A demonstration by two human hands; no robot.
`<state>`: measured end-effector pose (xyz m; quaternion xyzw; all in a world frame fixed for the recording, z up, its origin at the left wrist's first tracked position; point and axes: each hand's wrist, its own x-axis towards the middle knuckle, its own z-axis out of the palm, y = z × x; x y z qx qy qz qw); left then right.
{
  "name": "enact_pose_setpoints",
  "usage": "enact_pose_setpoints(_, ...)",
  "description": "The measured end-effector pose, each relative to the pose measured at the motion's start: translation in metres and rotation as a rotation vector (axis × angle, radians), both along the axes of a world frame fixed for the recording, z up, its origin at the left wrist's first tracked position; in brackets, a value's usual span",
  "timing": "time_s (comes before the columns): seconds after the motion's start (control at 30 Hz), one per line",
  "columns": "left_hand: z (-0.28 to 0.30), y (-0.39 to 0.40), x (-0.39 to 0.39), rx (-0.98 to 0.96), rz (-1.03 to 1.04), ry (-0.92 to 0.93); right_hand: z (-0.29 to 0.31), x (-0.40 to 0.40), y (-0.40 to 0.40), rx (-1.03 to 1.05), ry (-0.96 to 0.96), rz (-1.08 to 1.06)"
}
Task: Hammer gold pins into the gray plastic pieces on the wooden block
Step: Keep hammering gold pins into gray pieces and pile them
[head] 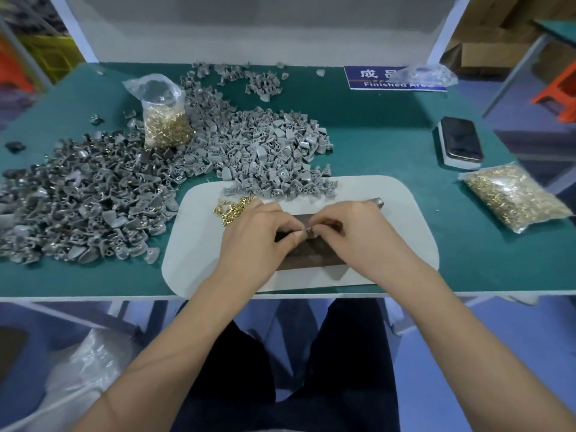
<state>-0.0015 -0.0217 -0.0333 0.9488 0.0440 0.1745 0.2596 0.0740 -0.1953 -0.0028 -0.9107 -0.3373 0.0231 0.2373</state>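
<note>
A dark wooden block (311, 252) lies on a white mat (199, 244) at the table's near edge. Both hands meet over the block's middle. My left hand (260, 235) and my right hand (358, 232) pinch a small gray plastic piece (308, 231) between their fingertips; it is mostly hidden. A loose heap of gold pins (232, 208) lies on the mat just left of my left hand. A metal hammer head (377, 202) peeks out behind my right hand.
Large piles of gray pieces (255, 151) and darker ones (81, 194) cover the green table's left and middle. An open bag of gold pins (165, 120) stands among them. A sealed pin bag (514, 198) and a phone (461, 140) lie at right.
</note>
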Motion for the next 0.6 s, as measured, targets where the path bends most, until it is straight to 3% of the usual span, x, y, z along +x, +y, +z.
enact_pose_setpoints(0.1,-0.001,0.000,0.000,-0.010,0.008,0.002,-0.004,0.008,-0.034,0.262,-0.098,-0.276)
enact_pose_setpoints(0.17,-0.002,-0.001,0.000,-0.020,0.015,0.005,-0.015,0.013,-0.054,0.118,-0.123,-0.487)
enact_pose_setpoints(0.23,-0.003,-0.002,-0.001,-0.022,0.019,0.007,-0.029,0.012,-0.064,-0.156,0.002,-0.533)
enact_pose_setpoints(0.33,-0.004,-0.002,-0.002,-0.020,0.019,0.004,-0.038,0.009,-0.068,-0.214,0.084,-0.467)
enact_pose_setpoints(0.47,-0.007,-0.004,-0.005,0.021,0.030,-0.022,-0.026,0.016,-0.077,-0.320,-0.079,-0.565)
enact_pose_setpoints(0.53,-0.008,-0.006,-0.006,0.044,0.040,-0.037,-0.015,0.012,-0.081,-0.156,-0.084,-0.537)
enact_pose_setpoints(0.6,-0.008,-0.006,-0.005,0.051,0.042,-0.038,-0.002,0.003,-0.076,0.154,0.093,-0.436)
